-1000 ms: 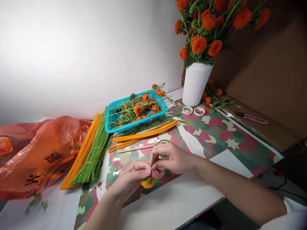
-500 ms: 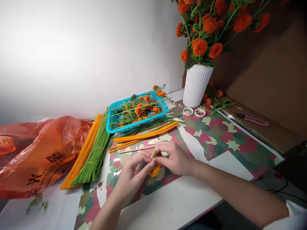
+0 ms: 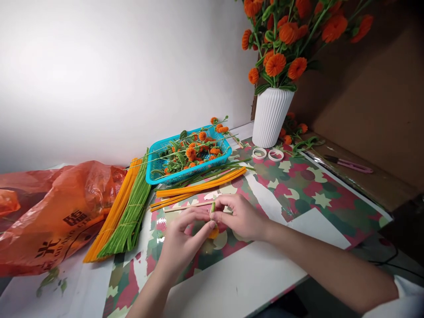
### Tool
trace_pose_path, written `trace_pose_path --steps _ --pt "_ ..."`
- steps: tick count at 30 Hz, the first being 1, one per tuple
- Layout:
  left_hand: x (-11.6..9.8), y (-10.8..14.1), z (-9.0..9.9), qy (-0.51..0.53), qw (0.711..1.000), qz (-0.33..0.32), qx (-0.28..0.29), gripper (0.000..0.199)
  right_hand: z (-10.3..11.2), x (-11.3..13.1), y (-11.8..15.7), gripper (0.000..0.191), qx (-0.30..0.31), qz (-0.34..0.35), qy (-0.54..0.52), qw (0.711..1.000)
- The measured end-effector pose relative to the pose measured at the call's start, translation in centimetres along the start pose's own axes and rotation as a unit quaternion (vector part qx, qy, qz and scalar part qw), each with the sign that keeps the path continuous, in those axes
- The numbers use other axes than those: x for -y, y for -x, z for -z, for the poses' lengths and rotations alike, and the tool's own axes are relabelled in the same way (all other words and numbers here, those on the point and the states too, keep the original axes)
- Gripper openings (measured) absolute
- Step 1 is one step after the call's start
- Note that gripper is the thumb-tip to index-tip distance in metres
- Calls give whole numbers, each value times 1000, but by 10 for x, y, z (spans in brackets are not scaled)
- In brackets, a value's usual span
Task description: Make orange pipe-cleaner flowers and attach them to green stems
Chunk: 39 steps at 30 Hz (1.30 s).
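Note:
My left hand (image 3: 186, 234) and my right hand (image 3: 241, 217) meet above the camouflage-patterned sheet (image 3: 228, 251). Between their pinched fingertips is a small yellow-orange pipe-cleaner flower (image 3: 213, 232). Its short green stem end (image 3: 213, 206) pokes up by the right thumb and index finger. Fingers cover much of the flower. A thin wooden stick (image 3: 188, 206) lies just beyond my left hand. Behind it rest loose yellow-orange pipe cleaners (image 3: 205, 184).
A blue basket (image 3: 150, 172) holds several orange flowers. Left of it are bundled orange (image 3: 114, 216) and green pipe cleaners (image 3: 129, 221), beside an orange plastic bag (image 3: 66, 212). A white vase (image 3: 271, 117) with flowers, two tape rolls (image 3: 259, 153) and a pink-handled cutter (image 3: 354, 166) stand or lie at right.
The flower has turned a little in the fingertips, its green end now more upright and less of its yellow-orange head showing. Both hands stay almost in place.

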<state>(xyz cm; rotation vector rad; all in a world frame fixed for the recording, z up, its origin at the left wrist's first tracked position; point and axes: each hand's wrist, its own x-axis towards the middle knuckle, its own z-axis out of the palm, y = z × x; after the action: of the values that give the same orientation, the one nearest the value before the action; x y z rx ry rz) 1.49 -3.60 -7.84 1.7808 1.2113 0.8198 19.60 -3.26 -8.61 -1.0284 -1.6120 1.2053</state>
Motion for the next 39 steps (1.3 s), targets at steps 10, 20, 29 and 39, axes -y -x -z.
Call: trace_pose_path --steps 10,20,29,39 --pt "4 1 10 233 940 191 157 19 15 0 -1 12 131 78 32 988" --pt "8 3 10 284 916 208 194 22 12 0 0 9 129 92 2 987" --pt "-2 2 3 -87 995 -14 47 13 4 2 1 17 58 24 107 992" --pt "3 6 17 250 901 165 314 29 13 -3 1 3 174 105 -18 979"
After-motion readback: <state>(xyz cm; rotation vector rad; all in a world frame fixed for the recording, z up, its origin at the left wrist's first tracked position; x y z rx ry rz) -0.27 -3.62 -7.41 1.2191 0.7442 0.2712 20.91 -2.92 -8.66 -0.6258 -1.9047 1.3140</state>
